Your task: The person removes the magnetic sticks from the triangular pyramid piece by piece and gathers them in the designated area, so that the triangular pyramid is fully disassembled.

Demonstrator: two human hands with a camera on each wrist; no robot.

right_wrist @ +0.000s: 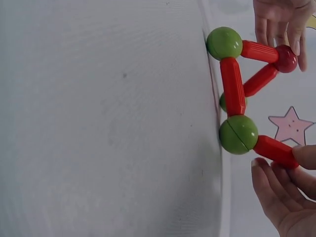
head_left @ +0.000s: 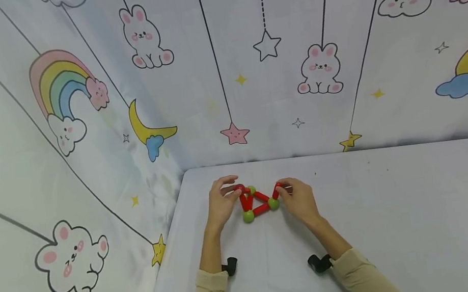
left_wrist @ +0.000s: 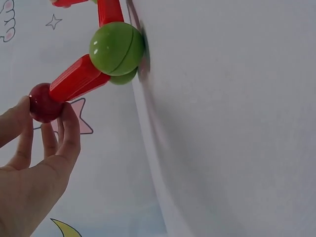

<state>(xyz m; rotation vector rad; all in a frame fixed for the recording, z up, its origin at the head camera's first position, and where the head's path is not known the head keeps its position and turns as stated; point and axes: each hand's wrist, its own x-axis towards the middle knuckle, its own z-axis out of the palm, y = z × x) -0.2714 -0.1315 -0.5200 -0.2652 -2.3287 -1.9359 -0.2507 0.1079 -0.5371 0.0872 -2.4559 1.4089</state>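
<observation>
A frame of red rods and green balls stands on the white table. Its base shows a near green ball (head_left: 248, 216), a right green ball (head_left: 273, 204) and a farther one (head_left: 252, 190), with a red rod (head_left: 261, 209) between the front two. My left hand (head_left: 220, 202) pinches a dark red ball (left_wrist: 45, 102) at the raised ends of red rods leaning up from the base. With thumb and fingers, my right hand (head_left: 299, 199) pinches the free upper end of another red rod (right_wrist: 276, 150), whose lower end meets the right green ball.
The white table (head_left: 391, 223) reaches far to the right of the hands. Behind and to the left hangs a white cloth (head_left: 188, 96) with rabbits, stars and rainbows. Black wrist cameras (head_left: 320, 263) sit at both sleeves.
</observation>
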